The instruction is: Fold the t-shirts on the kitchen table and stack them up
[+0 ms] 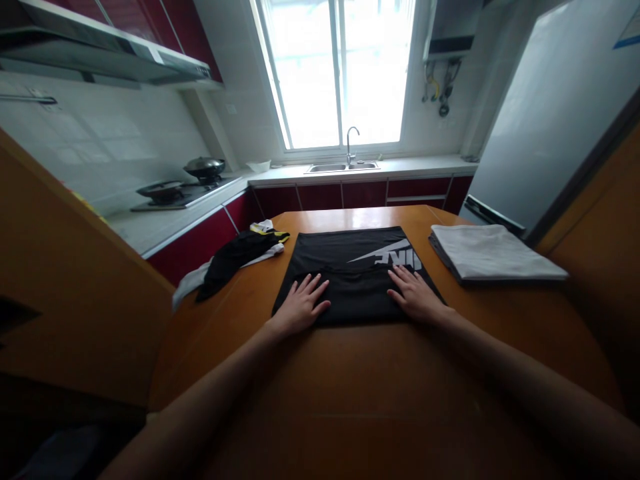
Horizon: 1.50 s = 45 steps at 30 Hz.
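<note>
A black T-shirt-like garment (345, 250) with a pale printed logo lies folded on the wooden table (350, 380). Its near part is doubled over toward the window, and the fold covers some of the print. My left hand (303, 305) rests palm down on the left side of the folded part, fingers spread. On the right side my right hand (416, 295) lies flat as well, its fingertips by the lettering. Neither hand grips anything; both press lightly on the cloth or just touch it, I cannot tell which.
A crumpled heap of black, white and yellow clothes (237, 257) sits at the table's left. To the right lies a neat stack of folded grey cloth (493, 252). Beyond the table are a counter with a sink (343, 167), a stove with pans (205, 168) and a fridge (555, 113).
</note>
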Available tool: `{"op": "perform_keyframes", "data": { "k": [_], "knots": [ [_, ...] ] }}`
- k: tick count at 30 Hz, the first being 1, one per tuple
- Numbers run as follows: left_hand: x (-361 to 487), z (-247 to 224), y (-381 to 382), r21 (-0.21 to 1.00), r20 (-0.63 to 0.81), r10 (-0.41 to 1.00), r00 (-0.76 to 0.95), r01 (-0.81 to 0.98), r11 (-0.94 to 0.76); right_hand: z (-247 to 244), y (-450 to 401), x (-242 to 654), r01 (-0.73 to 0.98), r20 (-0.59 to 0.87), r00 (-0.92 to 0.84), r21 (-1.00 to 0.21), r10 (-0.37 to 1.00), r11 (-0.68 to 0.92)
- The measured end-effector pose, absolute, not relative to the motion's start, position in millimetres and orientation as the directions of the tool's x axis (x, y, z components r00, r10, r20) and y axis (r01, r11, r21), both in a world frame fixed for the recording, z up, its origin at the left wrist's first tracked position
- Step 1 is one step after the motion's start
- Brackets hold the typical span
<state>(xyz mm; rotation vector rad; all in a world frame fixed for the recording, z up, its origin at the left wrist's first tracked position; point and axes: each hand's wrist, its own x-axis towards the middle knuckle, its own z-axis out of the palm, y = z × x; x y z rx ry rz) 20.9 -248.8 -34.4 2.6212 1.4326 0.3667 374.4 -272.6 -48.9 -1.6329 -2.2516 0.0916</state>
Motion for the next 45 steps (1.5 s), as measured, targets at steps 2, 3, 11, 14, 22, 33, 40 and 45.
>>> {"op": "perform_keyframes", "data": {
  "k": [2,3,11,14,22,33,40,45],
  "knots": [
    [21.0,-40.0,-253.0,0.216,0.105,0.856,0.507,0.828,-0.517,-56.4,-275.5,374.5,0.924,0.187,-0.252,-0.246,0.950,0.293],
    [20.4,-40.0,-254.0,0.214,0.100,0.859,0.503,0.832,-0.512,-58.2,-275.3,374.9,0.927,0.180,-0.244,-0.245,0.953,0.284],
    [-6.2,-9.4,-278.1,0.176,0.254,0.800,0.543,0.788,-0.590,-42.2,-300.4,388.7,0.874,0.450,-0.316,-0.204,0.835,0.441],
    [-36.1,-7.9,-298.5,0.157,0.313,0.748,0.585,0.745,-0.648,-43.1,-326.7,409.9,0.822,0.500,-0.407,-0.166,0.764,0.546],
    [-92.3,-17.5,-329.7,0.076,0.272,0.667,0.693,0.676,-0.733,-42.1,-363.1,453.1,0.806,0.426,-0.537,0.003,0.728,0.592],
    [-79.3,-20.5,-327.8,0.078,0.302,0.681,0.667,0.695,-0.715,-27.5,-366.3,441.5,0.822,0.377,-0.567,0.201,0.732,0.533],
    [-94.3,-10.9,-383.5,0.090,0.338,0.662,0.669,0.677,-0.730,-29.6,-417.7,442.3,0.798,0.417,-0.582,0.129,0.698,0.588],
    [-106.8,-6.0,-438.4,0.126,0.373,0.608,0.701,0.611,-0.781,-31.6,-474.9,441.7,0.771,0.459,-0.569,0.009,0.682,0.637]
  ]
}}
